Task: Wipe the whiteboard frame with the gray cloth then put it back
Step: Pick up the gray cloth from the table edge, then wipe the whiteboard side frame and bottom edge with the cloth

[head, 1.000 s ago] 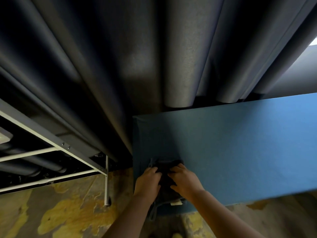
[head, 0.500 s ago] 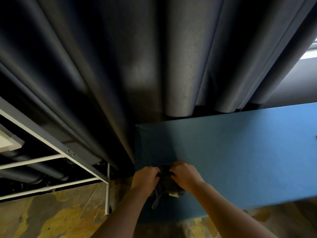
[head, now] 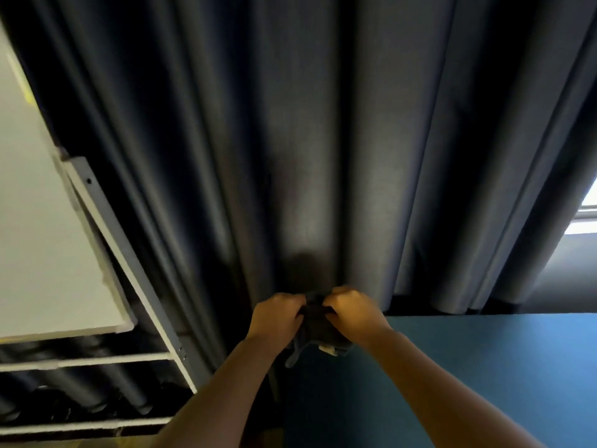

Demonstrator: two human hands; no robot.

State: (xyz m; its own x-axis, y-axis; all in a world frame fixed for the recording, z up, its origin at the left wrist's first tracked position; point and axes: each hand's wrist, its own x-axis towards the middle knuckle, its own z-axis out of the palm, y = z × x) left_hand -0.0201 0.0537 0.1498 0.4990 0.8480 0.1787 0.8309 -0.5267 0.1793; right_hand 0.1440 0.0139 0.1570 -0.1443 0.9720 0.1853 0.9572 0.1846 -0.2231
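curtain [head: 307, 140]: dark gray, hanging in deep vertical folds, filling the view from 9 through 12 to 3 o'clock; its lower edge ends just behind the panel's top edge
panel [head: 484, 376]: blue, fabric-looking face, taking up the 4 to 6 o'clock corner; top edge runs level from the hands out to 3 o'clock; left edge drops toward 6 o'clock
whiteboard [head: 42, 237]: pale board face at 9 o'clock, seen at a steep tilt, blurred; lower corner sits near 8 o'clock
frame [head: 129, 270]: light gray bar running along the whiteboard's right side from 10 down toward 7 o'clock, small holes or screws in it; two white crossbars [head: 84, 362] branch from it toward the left edge at 8 and 7 o'clock, curtain folds dark behind them
window [head: 586, 211]: bright sliver at 3 o'clock, past the curtain's right edge
forearms: both bare, coming up from 6 o'clock and meeting just below centre
left hand [head: 277, 316]: fingers curled shut on the cloth's left side, knuckles up, at the panel's top left corner
right hand [head: 353, 310]: fingers curled shut on the cloth's right side, touching or nearly touching the left hand
cloth [head: 318, 328]: dark gray, bunched between the two hands, held at the panel's upper left corner, well apart from the frame; loose end hangs toward 6 o'clock
tag [head: 327, 349]: small pale scrap at the cloth's lower edge, under the right hand
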